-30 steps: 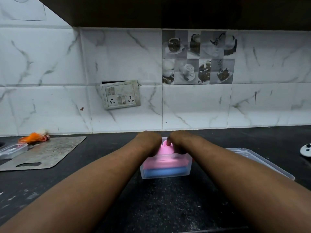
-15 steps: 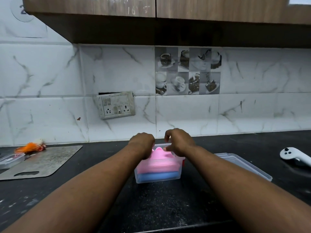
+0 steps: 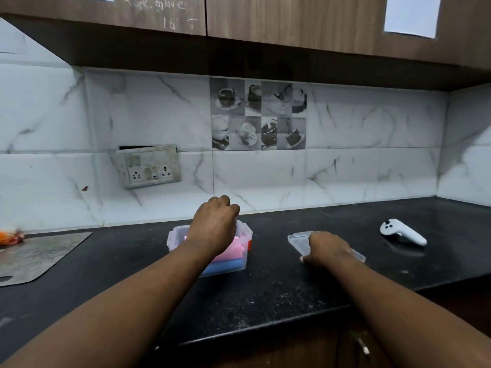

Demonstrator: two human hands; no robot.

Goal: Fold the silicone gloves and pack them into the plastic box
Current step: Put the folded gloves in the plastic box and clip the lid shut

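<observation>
**Lid lies right of the box, under the right hand**

Tabletop [image 3: 265, 293] carries the plastic box [image 3: 175, 239] with pink and blue silicone gloves [image 3: 231, 257] folded inside. Left hand [image 3: 215, 224] rests curled over them — holding nothing I can make out. Lid [image 3: 299, 239], long axis running away rightward, sits beside the box; right hand [image 3: 328, 249] has left the box and now presses on it, grip unclear.

The black tabletop [image 3: 265, 293] is carrying a board [image 3: 37, 257] far left, a box [image 3: 243, 232] centre, a lid [image 3: 299, 240] beside it, a controller [image 3: 402, 231] right.
</observation>
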